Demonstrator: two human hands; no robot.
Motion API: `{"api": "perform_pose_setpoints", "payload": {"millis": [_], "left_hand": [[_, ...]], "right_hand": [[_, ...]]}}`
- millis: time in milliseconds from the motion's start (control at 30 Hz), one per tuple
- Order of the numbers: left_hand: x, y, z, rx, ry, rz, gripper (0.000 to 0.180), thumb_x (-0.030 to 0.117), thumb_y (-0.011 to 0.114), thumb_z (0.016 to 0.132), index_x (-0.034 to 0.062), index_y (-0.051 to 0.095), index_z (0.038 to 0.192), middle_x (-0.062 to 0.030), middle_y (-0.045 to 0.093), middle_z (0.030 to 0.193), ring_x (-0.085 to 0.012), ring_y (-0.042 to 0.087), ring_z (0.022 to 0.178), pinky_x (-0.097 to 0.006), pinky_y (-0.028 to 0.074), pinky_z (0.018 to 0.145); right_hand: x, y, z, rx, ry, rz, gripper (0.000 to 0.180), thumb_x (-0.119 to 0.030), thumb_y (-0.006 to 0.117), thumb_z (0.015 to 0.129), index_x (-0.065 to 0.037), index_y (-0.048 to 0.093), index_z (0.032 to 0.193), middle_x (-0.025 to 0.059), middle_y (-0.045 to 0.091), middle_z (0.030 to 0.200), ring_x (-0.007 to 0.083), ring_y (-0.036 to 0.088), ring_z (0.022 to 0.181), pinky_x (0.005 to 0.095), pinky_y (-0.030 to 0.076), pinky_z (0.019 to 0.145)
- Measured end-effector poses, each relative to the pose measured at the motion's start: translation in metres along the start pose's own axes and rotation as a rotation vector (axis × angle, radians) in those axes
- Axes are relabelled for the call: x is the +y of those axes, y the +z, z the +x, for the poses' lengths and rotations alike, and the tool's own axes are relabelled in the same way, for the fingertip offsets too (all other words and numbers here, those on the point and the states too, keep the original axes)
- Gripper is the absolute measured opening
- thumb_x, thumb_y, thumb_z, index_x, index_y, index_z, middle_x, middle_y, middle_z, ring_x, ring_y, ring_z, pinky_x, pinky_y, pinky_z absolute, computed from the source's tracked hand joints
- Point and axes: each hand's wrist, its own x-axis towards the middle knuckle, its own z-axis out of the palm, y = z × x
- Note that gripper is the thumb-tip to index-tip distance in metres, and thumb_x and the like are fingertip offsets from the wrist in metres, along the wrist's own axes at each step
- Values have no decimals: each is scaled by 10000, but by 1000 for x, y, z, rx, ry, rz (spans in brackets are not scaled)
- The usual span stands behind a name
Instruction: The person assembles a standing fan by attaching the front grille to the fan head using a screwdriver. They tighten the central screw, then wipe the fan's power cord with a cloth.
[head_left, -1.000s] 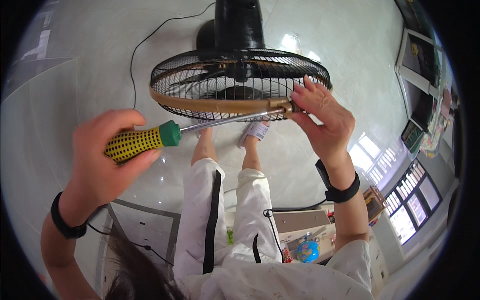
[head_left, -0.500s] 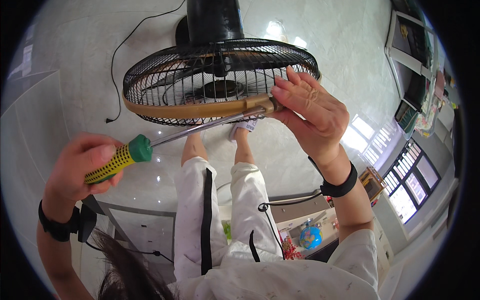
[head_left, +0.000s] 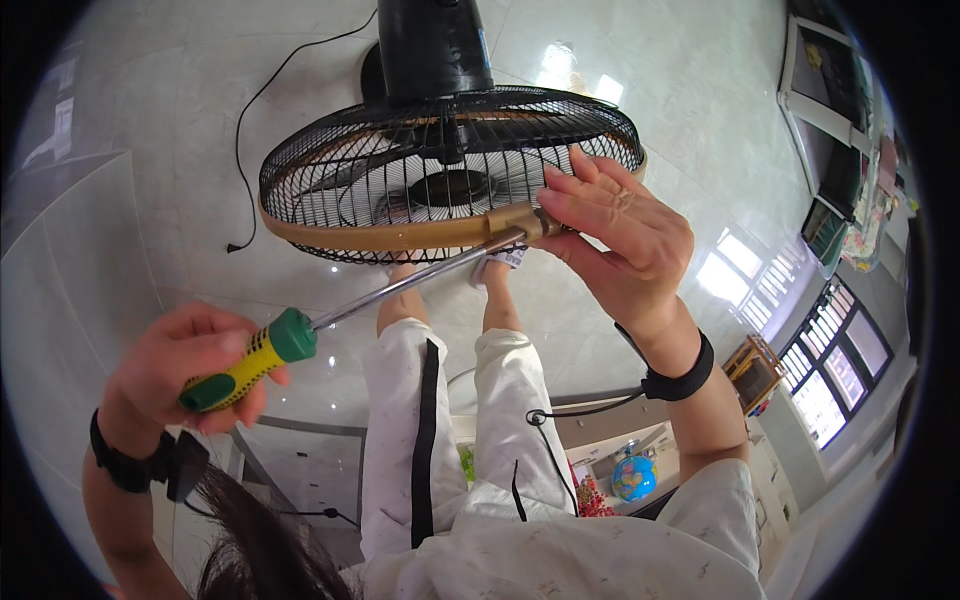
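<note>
My left hand [head_left: 200,365] is closed around the yellow-and-green handle of a screwdriver [head_left: 292,338]. Its long metal shaft slopes up to the right, and the tip meets the clamp joint [head_left: 520,220] of the fan's gold-brown rim band. Any screw at that joint is too small to make out. At the same joint, my right hand [head_left: 625,225] grips the rim band with thumb and fingers. The electric fan [head_left: 450,190] has a black wire guard, with dark blades and a round hub visible inside.
The fan's black column [head_left: 435,50] rises at the top of view. A black power cord [head_left: 243,150] with its plug lies on the pale tiled floor [head_left: 200,110] at left. Behind my legs are cabinets and a small globe [head_left: 634,478]. A barred window [head_left: 838,360] is at right.
The screwdriver handle has turned in my left hand, showing a green patch toward its end. That hand sits slightly lower and further right, with the shaft steeper. My right hand keeps its grip.
</note>
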Motion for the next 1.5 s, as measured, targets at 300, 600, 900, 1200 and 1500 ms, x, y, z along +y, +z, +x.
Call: {"api": "perform_pose_setpoints", "payload": {"millis": [300,600,900,1200,1500], "left_hand": [[-27,12,11,482,928,1172,342,271,587,865,-20,574,1046,-130,614,805,-166,569,589,-257,425,437],[0,0,-7,-36,-80,-189,326,239,514,908,-3,575,1117,-221,609,755,-181,557,498,-255,403,390],[-17,19,1,490,950,1372,309,130,675,757,46,615,1049,-117,614,826,-257,617,663,-312,473,506],[-6,6,-10,-27,36,-35,460,335,345,961,-12,434,1250,-254,603,904,-304,618,580,-321,523,434],[-19,-2,6,214,444,489,316,91,652,771,-17,599,1063,-156,621,743,-196,544,495,-270,431,456]], "right_hand": [[0,1,-3,37,0,-57,324,-56,797,588,-50,715,901,111,704,925,269,667,960,395,506,891],[1,1,1,35,-32,-37,336,-60,800,576,-40,709,899,113,702,922,272,663,969,392,510,887],[3,-6,-1,-37,-23,-43,384,-42,815,555,-7,704,921,141,698,955,304,640,1026,432,472,947],[4,-3,1,-5,-12,24,402,-56,824,545,-21,709,929,130,700,957,281,642,1028,416,466,958],[1,-6,-2,15,-84,-126,406,-80,817,548,6,701,927,134,697,958,299,643,1018,427,490,933]]}}
